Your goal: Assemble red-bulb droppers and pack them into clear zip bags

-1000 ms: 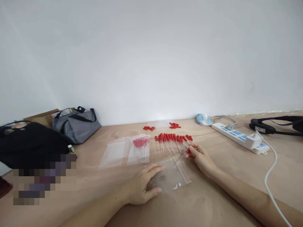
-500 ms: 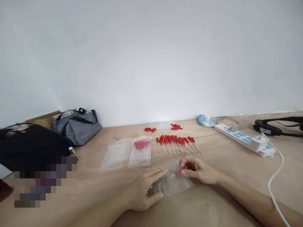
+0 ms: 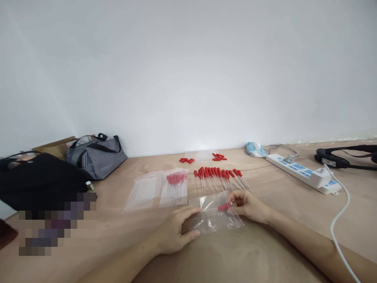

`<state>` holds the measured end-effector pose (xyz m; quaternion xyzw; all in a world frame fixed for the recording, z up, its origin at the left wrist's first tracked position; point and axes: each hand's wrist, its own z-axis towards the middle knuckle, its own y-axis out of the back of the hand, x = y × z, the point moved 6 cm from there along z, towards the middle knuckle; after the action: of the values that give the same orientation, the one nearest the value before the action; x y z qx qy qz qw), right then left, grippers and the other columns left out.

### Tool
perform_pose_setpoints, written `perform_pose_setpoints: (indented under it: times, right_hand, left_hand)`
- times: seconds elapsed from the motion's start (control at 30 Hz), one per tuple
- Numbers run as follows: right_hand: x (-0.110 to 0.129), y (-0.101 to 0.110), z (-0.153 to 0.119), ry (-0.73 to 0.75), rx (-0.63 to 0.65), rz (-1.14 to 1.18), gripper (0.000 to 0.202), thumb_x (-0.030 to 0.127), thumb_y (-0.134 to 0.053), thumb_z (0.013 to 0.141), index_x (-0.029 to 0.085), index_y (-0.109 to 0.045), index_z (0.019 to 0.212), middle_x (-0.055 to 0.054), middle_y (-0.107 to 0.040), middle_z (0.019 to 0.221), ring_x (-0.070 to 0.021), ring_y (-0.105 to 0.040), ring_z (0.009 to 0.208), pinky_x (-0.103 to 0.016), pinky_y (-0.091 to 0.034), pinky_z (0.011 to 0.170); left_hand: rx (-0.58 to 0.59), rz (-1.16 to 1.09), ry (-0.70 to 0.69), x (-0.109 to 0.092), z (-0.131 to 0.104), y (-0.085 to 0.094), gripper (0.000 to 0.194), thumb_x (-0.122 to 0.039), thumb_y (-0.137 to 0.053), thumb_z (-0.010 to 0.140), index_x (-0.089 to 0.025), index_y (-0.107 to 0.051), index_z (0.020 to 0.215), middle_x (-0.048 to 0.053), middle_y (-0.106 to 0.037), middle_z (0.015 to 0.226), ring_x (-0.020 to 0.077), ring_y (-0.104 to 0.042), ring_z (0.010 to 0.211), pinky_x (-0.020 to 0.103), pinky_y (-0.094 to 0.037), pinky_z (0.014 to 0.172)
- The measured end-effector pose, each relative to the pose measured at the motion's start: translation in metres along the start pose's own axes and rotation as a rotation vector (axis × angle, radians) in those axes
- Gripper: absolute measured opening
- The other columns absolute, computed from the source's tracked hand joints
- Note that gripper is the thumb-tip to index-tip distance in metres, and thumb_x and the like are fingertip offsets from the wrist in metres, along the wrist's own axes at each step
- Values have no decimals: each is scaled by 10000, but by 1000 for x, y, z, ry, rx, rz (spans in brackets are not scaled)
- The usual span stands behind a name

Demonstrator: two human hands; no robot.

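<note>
On the flat brown surface (image 3: 259, 255) before you, a flat clear plastic bag (image 3: 209, 224) lies between your left grip (image 3: 178, 230) and right grip (image 3: 247, 206). A slim clear dropper with a red bulb (image 3: 223, 206) reaches leftward into it. Behind lies a row of red-bulbed clear droppers (image 3: 210, 173); farther back, short red cylindrical bulbs (image 3: 186, 160) flank thin clear tubes (image 3: 203, 157). Left of the row sits a clear plastic bag holding red-bulbed droppers (image 3: 182, 194). A striped black-and-white fabric bag (image 3: 101, 159) stands far left, a long white plastic power strip (image 3: 297, 171) right.
</note>
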<state>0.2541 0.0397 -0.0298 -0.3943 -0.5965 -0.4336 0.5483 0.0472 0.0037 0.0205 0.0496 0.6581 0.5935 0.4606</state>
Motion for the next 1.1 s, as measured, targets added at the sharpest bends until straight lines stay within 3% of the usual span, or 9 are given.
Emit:
perform_pose_setpoints:
  times: [0.1,0.2,0.3,0.37,0.43,0.57,0.87,1.0,1.1]
  right_hand:
    - [8,-7,-3,49,46,-174,273,380,-703,578,149,-607,687,34,-506,571,-72,-465,517,-200,-379,504]
    - [28,-22,-13,231,179,-353,238,393,-574,725,174,-666,722,-34,-572,774,-120,-533,698,-235,-421,633]
    - [38,-22,-18,347,242,-452,241,366,-518,771,189,-679,750,-49,-567,901,-141,-536,818,-250,-415,738]
    - [36,-1,-9,337,132,-496,248,376,-530,752,174,-665,707,-45,-576,851,-136,-542,760,-237,-422,690]
    - [31,35,6,266,-111,-564,268,389,-528,734,160,-635,644,-36,-588,729,-134,-540,666,-226,-417,607]
    - [12,109,29,-144,-639,-693,222,353,-533,706,166,-641,757,-49,-640,752,-149,-565,674,-212,-397,571]
    - [-9,138,59,-458,-737,-644,302,437,-656,528,144,-593,570,-103,-597,551,-234,-577,590,-272,-369,464]
    - [-9,139,59,-440,-780,-518,261,368,-673,522,151,-551,598,-108,-584,574,-231,-559,596,-271,-350,436]
    - [-1,135,53,-356,-784,-363,226,372,-603,620,165,-513,621,-81,-571,587,-162,-517,523,-239,-329,399]
  left_hand:
    - [-26,-26,4,3,2,0,334,-254,-540,760,-222,-532,1093,44,-590,1078,201,-536,976,338,-413,870]
    - [-34,-28,-40,2,3,0,273,-220,-525,765,-202,-573,1033,47,-615,1004,188,-551,936,330,-426,850]
    - [-19,-2,-109,-4,2,-1,304,-188,-512,763,-210,-571,1060,56,-562,1139,206,-481,1072,364,-370,931]
    - [21,15,-120,-6,2,-3,364,-174,-483,778,-226,-525,1137,48,-504,1229,209,-411,1157,396,-308,985]
    - [69,39,-124,-7,2,-6,392,-174,-461,794,-231,-492,1181,43,-490,1247,208,-383,1185,422,-263,1010]
    - [79,70,-150,-8,2,-7,355,-192,-462,802,-245,-531,1146,37,-522,1216,212,-405,1169,427,-273,1002]
    - [66,39,-122,-8,3,-6,304,-264,-485,816,-267,-560,1110,25,-540,1197,209,-423,1152,419,-283,991]
    - [70,30,-116,-9,3,-6,311,-266,-496,808,-269,-557,1113,25,-536,1202,209,-424,1151,425,-281,990]
    - [77,20,-109,-8,3,-5,298,-269,-450,837,-270,-556,1116,22,-536,1202,204,-423,1152,427,-275,994]
